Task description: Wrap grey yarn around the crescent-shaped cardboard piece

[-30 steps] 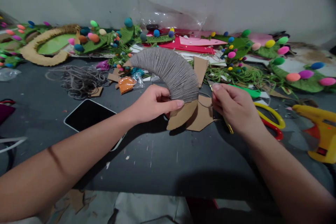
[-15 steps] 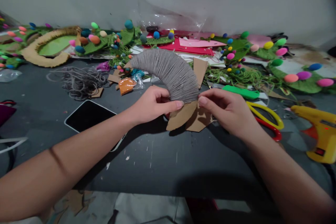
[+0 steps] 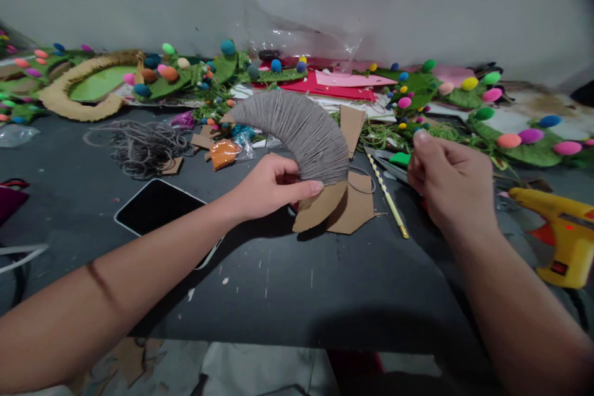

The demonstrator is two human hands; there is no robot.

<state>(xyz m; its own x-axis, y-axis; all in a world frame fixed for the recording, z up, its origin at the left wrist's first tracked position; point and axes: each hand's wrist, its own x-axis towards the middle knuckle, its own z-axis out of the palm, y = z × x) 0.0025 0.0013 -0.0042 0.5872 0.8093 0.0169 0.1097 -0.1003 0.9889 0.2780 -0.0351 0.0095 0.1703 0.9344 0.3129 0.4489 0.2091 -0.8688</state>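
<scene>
A curved cardboard piece (image 3: 320, 207) is wrapped in grey yarn (image 3: 301, 130) over most of its length, with bare cardboard at its lower end. My left hand (image 3: 271, 189) grips it there, thumb on top near the edge of the wrapping. My right hand (image 3: 452, 182) is raised to the right of the piece, apart from it, with its fingers closed in a pinch. What it pinches is too small to make out. A thin loop of yarn (image 3: 364, 189) shows beside the wrapped end, above a loose cardboard scrap (image 3: 355, 210).
A phone (image 3: 158, 204) and a grey yarn tangle (image 3: 143, 145) lie left. To the right are a pencil (image 3: 388, 198) and a yellow glue gun (image 3: 563, 229). Green leaves with coloured balls and a tan fuzzy crescent (image 3: 74, 102) line the back.
My right hand has moved away from the wrapped piece to the right and slightly up, uncovering the pencil and now covering the scissors. My left hand has kept its hold.
</scene>
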